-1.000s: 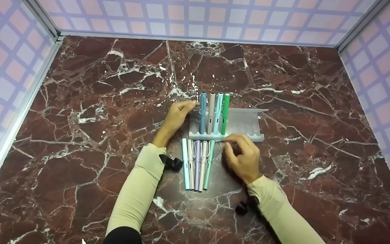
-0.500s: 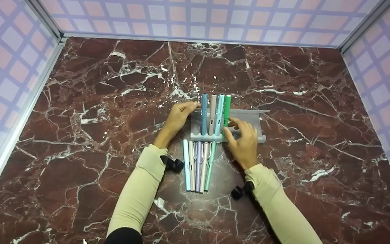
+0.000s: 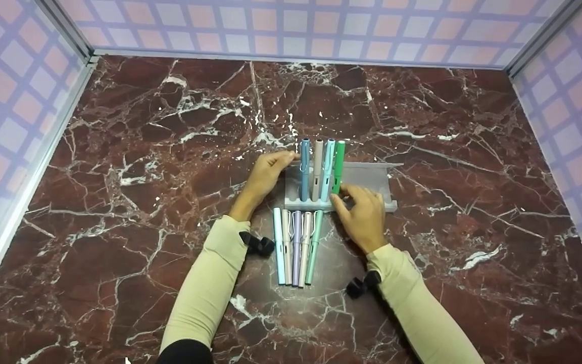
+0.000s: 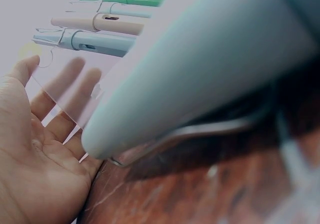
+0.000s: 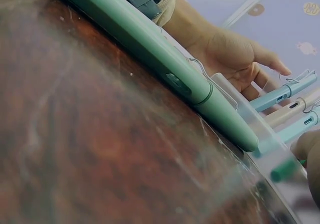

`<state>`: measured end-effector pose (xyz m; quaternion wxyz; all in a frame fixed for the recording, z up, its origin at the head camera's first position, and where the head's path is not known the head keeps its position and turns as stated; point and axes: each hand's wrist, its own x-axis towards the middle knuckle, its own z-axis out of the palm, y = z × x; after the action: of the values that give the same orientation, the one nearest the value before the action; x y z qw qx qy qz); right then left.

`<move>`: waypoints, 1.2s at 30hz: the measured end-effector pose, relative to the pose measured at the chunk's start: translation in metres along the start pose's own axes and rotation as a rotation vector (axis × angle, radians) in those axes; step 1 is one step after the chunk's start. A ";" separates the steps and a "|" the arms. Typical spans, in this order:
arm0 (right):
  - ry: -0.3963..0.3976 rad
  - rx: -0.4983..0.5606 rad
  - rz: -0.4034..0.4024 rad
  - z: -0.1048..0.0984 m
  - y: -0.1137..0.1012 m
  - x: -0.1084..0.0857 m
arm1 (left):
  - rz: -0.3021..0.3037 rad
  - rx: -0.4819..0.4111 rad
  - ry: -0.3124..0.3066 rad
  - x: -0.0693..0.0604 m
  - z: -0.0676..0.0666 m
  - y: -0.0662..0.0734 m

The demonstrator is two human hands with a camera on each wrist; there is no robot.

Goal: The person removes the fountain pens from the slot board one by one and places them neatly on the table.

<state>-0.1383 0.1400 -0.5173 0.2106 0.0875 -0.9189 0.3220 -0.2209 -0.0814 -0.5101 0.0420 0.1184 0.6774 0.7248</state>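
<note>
My left hand (image 3: 265, 174) holds the left edge of a clear pen stand (image 3: 369, 181); in the left wrist view the hand's (image 4: 47, 169) fingers lie behind the transparent panel and the thumb is at its edge. Four pens lean upright in the stand's left part: dark blue (image 3: 304, 174), beige (image 3: 317, 172), light blue (image 3: 328, 167) and green (image 3: 339, 159). My right hand (image 3: 364, 215) pinches the green pen near its lower end. From the right wrist, the green pen's bottom (image 5: 284, 170) shows through the clear front, beside the fingers.
Several pens lie on the marble table (image 3: 144, 283) just in front of the stand, among them a light cyan one (image 3: 279, 253), a purple one (image 3: 296, 253) and a mint green one (image 3: 313, 250). Patterned walls (image 3: 296, 30) border the table's back and sides.
My right hand has moved from the stand's front lip up to the green pen's lower part and taken hold there. My left hand has stayed at the stand's left edge.
</note>
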 end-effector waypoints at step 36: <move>0.016 0.045 0.004 -0.001 -0.001 -0.001 | 0.009 0.020 -0.007 0.000 0.000 0.000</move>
<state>-0.1367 0.1400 -0.5160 0.2151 0.0879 -0.9099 0.3437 -0.2212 -0.0812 -0.5100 0.0402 0.1243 0.6838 0.7179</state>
